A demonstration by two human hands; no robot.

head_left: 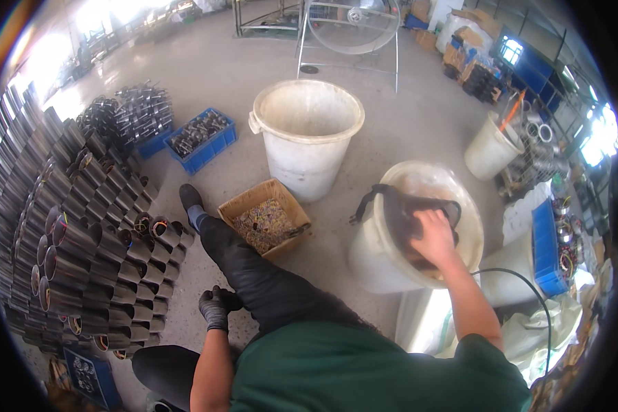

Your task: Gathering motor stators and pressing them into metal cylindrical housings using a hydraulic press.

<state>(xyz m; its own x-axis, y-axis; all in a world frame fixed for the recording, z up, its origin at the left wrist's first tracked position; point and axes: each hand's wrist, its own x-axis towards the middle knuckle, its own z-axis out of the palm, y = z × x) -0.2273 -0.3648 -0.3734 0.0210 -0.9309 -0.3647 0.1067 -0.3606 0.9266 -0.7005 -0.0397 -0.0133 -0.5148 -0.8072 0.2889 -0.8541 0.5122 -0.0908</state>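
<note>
My bare right hand (434, 237) is in the mouth of a white plastic tub (372, 257) at the right. Its fingers are curled against a dark brown, sheet-like piece with a black strap (368, 199), which hangs over the tub's rim. The kind of this piece does not show clearly. Low at the left, near my knee, my left hand (217, 310) wears a grey and black glove. Its fingers are bent in; a dark shape at them may be part of the glove or something held.
Stacked metal cylinders (82, 268) fill the left side. Ahead are a cardboard box (296, 218) of small mixed pieces, a large white tub (305, 161) and a blue crate (200, 163) of metal parts. A black cable (539, 295) curves at the right; a big fan (353, 24) stands beyond.
</note>
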